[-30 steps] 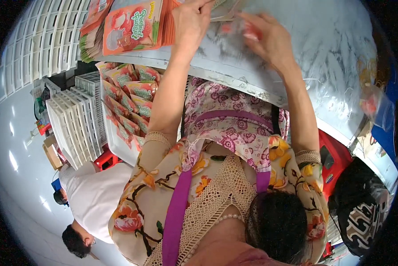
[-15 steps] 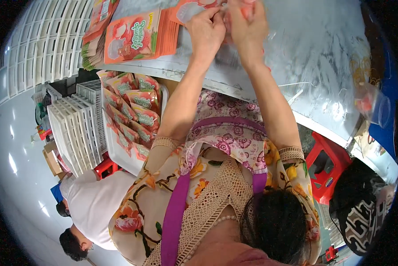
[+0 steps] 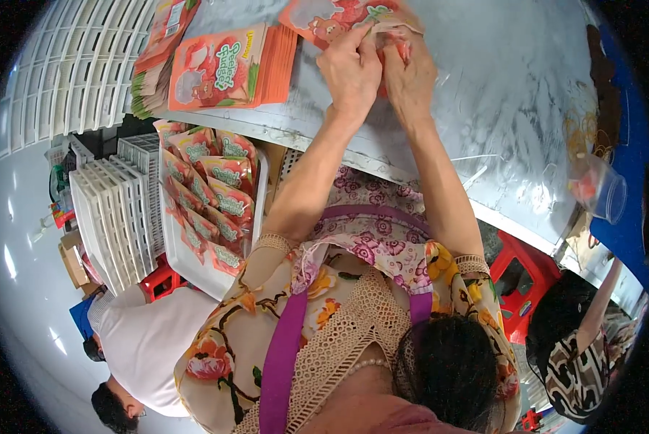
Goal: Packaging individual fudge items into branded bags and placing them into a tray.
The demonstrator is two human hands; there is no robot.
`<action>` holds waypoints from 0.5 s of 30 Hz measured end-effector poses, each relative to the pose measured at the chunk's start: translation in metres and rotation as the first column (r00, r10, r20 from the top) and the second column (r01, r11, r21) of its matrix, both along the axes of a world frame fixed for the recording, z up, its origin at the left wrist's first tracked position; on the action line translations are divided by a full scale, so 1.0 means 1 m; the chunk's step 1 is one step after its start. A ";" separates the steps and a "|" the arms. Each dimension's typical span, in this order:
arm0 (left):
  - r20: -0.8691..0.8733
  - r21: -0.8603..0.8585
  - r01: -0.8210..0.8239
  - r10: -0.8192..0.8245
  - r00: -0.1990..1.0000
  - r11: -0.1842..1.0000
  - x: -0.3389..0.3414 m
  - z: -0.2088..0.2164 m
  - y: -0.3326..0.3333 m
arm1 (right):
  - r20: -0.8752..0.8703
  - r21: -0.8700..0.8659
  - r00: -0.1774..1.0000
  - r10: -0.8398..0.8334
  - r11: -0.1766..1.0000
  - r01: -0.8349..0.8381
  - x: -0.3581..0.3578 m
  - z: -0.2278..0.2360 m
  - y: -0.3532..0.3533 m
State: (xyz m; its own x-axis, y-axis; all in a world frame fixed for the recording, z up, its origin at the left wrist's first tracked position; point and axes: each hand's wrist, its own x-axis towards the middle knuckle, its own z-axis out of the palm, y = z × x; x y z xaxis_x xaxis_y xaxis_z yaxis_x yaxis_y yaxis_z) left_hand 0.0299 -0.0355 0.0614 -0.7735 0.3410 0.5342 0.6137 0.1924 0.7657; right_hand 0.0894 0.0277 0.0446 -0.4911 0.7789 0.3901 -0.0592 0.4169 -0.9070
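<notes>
Nearest, at the left beside the person, a white tray [image 3: 194,271] held rows of plump pouches [image 3: 227,173], which looked to be the finished share of the work, though whether they were sealed was too small to tell. Opposite, on the right, a red stool [image 3: 518,286] stood beside the table [image 3: 498,87]. Over the table, at the middle, one red pouch [image 3: 328,16] was at the hands, reaching away to their far left. The left hand [image 3: 351,66] pinched its near edge between thumb and bent fingers. The right hand [image 3: 410,76] was curled close beside, next to something reddish; whether its fingers gripped that or the pouch itself, I could not tell. This pouch seemed partway done, not yet among those in the tray. To the left of the hands a stack of flat pouches [image 3: 274,69] leaned on the table, with a second bundle [image 3: 151,81] farther left; their thinness suggested they were unfilled, so a good many appeared to be left
</notes>
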 end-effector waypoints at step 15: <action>-0.129 0.038 0.056 -0.050 0.990 0.998 -0.002 -0.018 -0.012 | 0.079 0.413 0.989 0.126 0.899 -0.147 -0.016 -0.029 0.010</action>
